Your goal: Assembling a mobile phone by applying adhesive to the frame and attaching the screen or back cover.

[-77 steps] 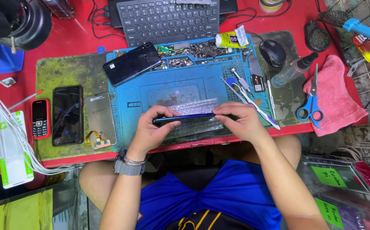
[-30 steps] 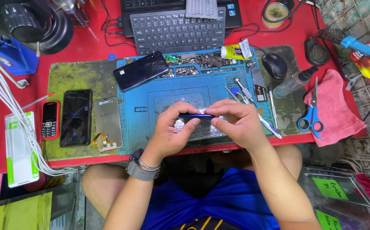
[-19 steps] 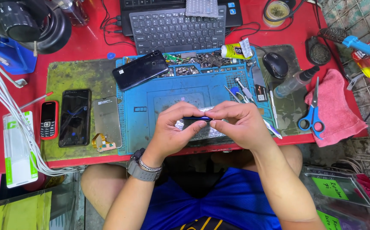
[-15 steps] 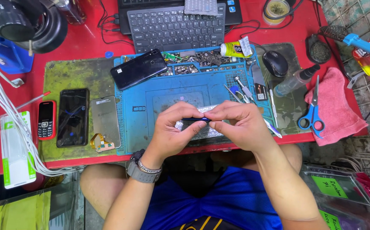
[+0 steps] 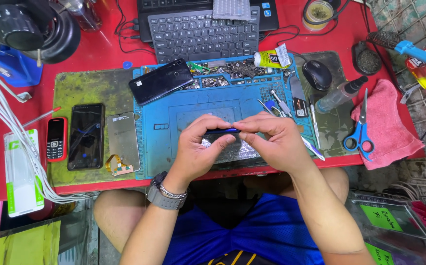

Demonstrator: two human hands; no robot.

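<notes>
My left hand (image 5: 197,147) and my right hand (image 5: 274,139) meet over the blue work mat (image 5: 164,142), both pinching a thin dark phone (image 5: 221,131) held edge-on between the fingertips. Only a short blue-black strip of its edge shows between the two hands. Under the hands a grey patterned sheet (image 5: 223,152) lies on the mat. A wristwatch and bracelet sit on my left wrist.
A black phone (image 5: 160,81) lies on the mat's upper left. On the green mat (image 5: 83,88) are a dark phone (image 5: 86,136), a screen panel (image 5: 122,140) and a small red keypad phone (image 5: 56,139). Tweezers, tools, mouse (image 5: 317,74), blue scissors (image 5: 359,130), pink cloth (image 5: 385,125), keyboard (image 5: 200,34) and white cables (image 5: 7,118) surround.
Both hands lifted the phone off the mat and drew closer together along its edge; the camera view shifted slightly.
</notes>
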